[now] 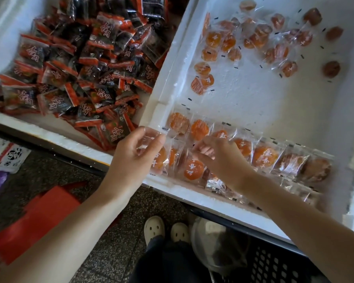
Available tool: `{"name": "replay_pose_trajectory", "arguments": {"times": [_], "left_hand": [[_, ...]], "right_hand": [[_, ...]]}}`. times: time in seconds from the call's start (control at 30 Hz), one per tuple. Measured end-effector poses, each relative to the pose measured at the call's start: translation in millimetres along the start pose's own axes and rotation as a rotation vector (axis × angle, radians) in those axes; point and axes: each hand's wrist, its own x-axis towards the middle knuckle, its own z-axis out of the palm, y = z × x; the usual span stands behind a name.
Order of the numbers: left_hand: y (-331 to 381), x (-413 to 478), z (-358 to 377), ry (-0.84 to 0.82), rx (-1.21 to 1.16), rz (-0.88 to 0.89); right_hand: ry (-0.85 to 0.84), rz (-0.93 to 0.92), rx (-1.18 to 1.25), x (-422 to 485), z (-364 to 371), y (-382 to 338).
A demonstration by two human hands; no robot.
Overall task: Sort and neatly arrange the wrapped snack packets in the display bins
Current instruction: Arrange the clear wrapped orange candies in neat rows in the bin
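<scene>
Head view: two white foam bins with pitted, crumbly walls sit side by side. The left bin [49, 137], in the upper left of the frame, holds a loose heap of dark packets [86, 64], glossy squares with crimped red edges and white lettering. The right bin [172, 68] fills the centre and right. Scattered packets [253, 39] of round orange and brown pieces in clear crinkled film lie across its upper part. Along its lower wall a packet row [264, 155] of the same clear-wrapped discs stands overlapping, edge to edge.

At the row's left end, over the bin's lower-left corner, the left hand [137, 154] curls thumb and fingers round a clear packet [151, 137]. The right hand [219, 156] is at mid-row, fingertips bent down among the wrappers; whether they pinch one cannot be told.

Lower down are speckled stone floor [114, 242], pale perforated clogs [166, 229], flat red card [41, 217] and a black lattice crate [274, 264].
</scene>
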Motion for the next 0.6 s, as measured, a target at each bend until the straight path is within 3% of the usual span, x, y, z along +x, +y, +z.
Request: {"name": "replay_pose_trajectory", "arguments": {"times": [0.1, 0.2, 0.3, 0.43, 0.5, 0.6], "left_hand": [[1, -3, 5, -0.033, -0.015, -0.023], [-1, -4, 9, -0.093, -0.062, -0.093], [-2, -5, 14, -0.16, -0.017, -0.096], [5, -9, 27, -0.247, -0.004, -0.045], [6, -9, 30, -0.29, 0.002, -0.057], [8, -8, 31, -0.341, 0.038, -0.042]], "right_hand": [[0.104, -0.026, -0.102, -3, -2, -2], [0.207, -0.066, 0.089, -10, -11, -11], [0.102, -0.031, 0.328, -21, -21, -26], [0.06, -0.045, 0.28, -26, -28, -32], [0.075, 0.032, 0.325, -24, -33, -30], [-0.004, 0.197, 0.581, -22, -44, -24]]}}
